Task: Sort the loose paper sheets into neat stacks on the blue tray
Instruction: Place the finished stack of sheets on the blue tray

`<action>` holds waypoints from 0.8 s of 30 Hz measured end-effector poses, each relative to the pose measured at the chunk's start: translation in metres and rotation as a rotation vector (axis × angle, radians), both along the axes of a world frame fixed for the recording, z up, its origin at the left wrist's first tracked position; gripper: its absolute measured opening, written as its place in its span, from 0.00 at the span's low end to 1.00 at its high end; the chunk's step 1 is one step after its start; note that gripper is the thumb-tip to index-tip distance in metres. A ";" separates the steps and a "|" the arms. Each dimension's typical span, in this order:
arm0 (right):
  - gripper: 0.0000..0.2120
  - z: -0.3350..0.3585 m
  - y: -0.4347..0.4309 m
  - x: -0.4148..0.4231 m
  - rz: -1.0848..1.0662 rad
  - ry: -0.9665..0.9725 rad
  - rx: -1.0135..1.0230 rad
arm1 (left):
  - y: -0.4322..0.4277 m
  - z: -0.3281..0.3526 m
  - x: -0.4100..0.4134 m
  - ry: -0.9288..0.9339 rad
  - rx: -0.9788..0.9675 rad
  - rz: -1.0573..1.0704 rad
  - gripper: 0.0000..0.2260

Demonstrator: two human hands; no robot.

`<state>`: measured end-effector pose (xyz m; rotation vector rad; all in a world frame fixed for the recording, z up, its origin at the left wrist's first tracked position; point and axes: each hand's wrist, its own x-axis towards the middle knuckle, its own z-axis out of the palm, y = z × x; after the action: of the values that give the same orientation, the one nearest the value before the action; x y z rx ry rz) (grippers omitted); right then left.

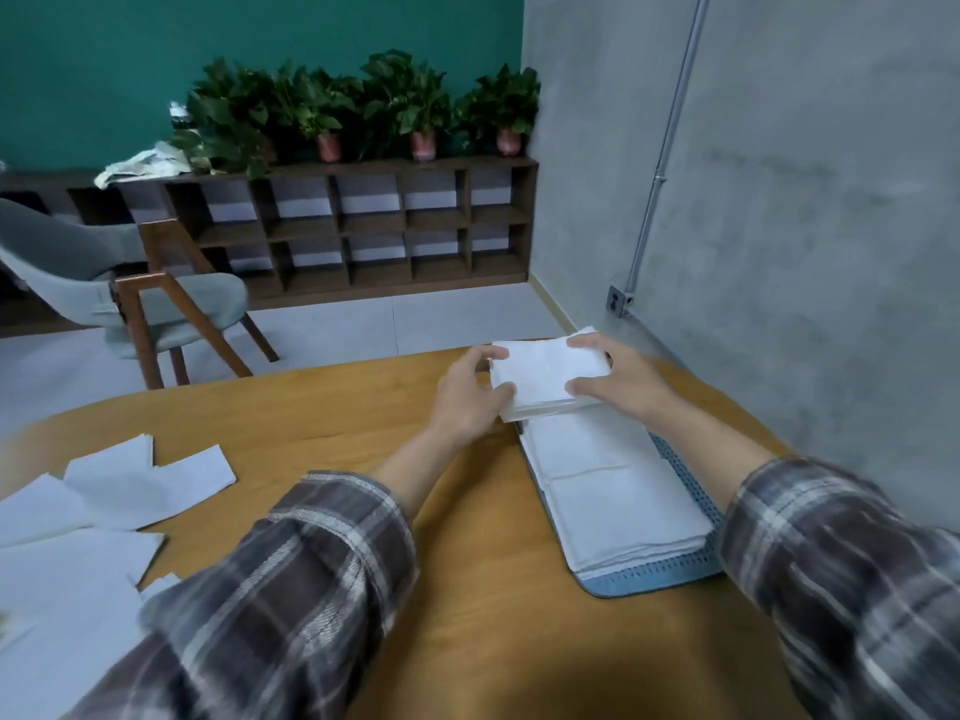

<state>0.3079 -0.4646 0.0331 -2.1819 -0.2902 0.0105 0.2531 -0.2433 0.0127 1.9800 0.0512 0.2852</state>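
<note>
While loose sheets (pixel 130 480) lie at 8 o'clock on counter (pixel 467 589), paper stack (pixel 545 371) is at 1 o'clock over blue tray (pixel 649 582) far end | left hand (pixel 465 394) grip: pinching stack's left edge | right hand (pixel 618 376) grip: pinching right edge

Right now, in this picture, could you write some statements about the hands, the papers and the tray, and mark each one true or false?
1. The left hand and the right hand both grip one bundle of white sheets. True.
2. The blue tray holds no paper. False: white stacks lie on it.
3. Loose sheets lie on the table at the person's left. True.
4. The bundle is held over the near end of the tray. False: it is at the far end.
</note>
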 end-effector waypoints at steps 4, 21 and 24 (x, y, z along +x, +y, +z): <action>0.26 -0.011 -0.017 0.026 -0.033 0.020 0.027 | -0.014 -0.009 0.029 0.022 0.004 -0.006 0.18; 0.18 -0.047 -0.032 0.037 -0.116 0.064 -0.063 | -0.015 -0.056 0.047 0.130 -0.047 -0.068 0.11; 0.21 -0.049 -0.031 0.026 -0.066 0.019 -0.174 | -0.016 -0.056 0.043 0.125 0.090 -0.097 0.13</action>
<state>0.3340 -0.4951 -0.0159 -2.3622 -0.2123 0.0205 0.2966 -0.2590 -0.0428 2.0810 0.0226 0.1026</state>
